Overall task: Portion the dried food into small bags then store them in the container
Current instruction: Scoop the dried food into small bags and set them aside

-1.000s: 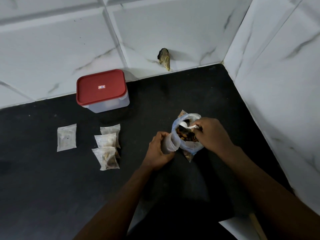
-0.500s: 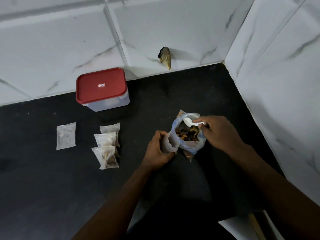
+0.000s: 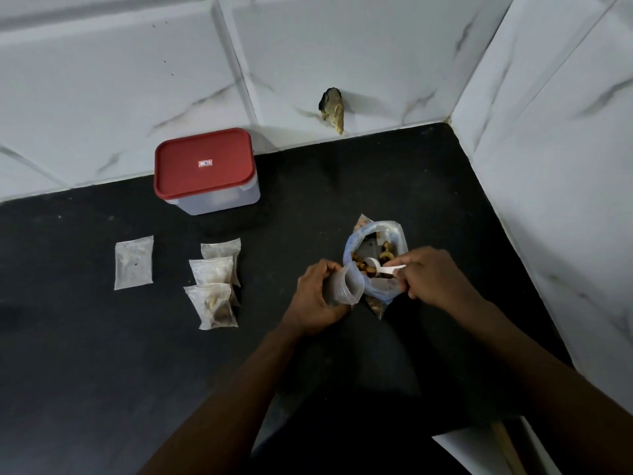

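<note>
**Head view.** My left hand has its fingers wrapped round an open small bag. My right hand pinches the spoon by its handle, over the dried food in the supply bag. All of this sits right of the red-lidded container and nearer me.

**Risk:** the limp bag mouth may fold shut, or a tilted spoon may scatter pieces onto the desk.

**Orientation:** the spoon's long axis runs left-right, with the bowl leftward. The small bag's mouth faces right, toward it.
</note>
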`<action>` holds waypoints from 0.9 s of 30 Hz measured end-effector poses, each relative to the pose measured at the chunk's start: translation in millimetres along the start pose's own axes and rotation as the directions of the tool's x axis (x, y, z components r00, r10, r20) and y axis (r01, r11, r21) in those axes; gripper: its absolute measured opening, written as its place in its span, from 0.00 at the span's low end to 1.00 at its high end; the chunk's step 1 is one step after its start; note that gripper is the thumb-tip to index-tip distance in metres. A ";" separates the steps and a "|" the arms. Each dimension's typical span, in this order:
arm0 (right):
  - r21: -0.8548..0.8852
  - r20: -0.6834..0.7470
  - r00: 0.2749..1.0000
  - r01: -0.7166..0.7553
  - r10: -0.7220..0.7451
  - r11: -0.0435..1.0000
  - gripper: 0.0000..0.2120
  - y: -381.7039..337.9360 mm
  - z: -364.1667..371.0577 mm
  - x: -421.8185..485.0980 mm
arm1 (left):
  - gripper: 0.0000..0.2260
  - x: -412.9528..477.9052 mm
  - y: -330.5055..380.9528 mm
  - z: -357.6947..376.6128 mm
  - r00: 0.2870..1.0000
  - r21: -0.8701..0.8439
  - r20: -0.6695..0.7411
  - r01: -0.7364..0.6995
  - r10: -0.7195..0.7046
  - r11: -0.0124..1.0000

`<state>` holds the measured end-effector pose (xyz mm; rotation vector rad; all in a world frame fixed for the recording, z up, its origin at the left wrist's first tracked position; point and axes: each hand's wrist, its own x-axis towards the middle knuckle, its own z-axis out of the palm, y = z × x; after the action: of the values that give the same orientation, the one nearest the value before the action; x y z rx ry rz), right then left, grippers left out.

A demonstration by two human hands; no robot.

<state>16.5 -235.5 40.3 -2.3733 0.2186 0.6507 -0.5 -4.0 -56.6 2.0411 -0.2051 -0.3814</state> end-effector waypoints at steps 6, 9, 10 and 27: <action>0.401 0.132 0.975 -0.220 0.181 0.890 0.12 0.4 6.1 0.1 | 0.30 -0.5 -3.4 -1.7 0.998 0.026 0.059 0.016 -0.017 1.000; 0.559 0.173 0.958 -0.286 0.228 0.778 0.12 2.8 12.3 -5.4 | 0.33 -1.1 -2.8 -3.0 0.997 0.028 0.074 0.011 -0.013 1.000; 0.584 0.189 0.955 -0.298 0.230 0.755 0.12 4.2 13.4 -7.4 | 0.33 -1.8 -2.6 -2.9 0.997 0.025 0.077 0.012 -0.013 1.000; 0.636 0.202 0.935 -0.351 0.291 0.687 0.10 4.0 12.9 -2.5 | 0.32 -11.4 8.8 -0.4 0.996 0.015 0.083 -0.035 0.034 0.999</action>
<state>7.9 -230.3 30.8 -1.6100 0.7227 0.6879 -10.9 -4.4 -46.7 2.0366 -0.2945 -0.4447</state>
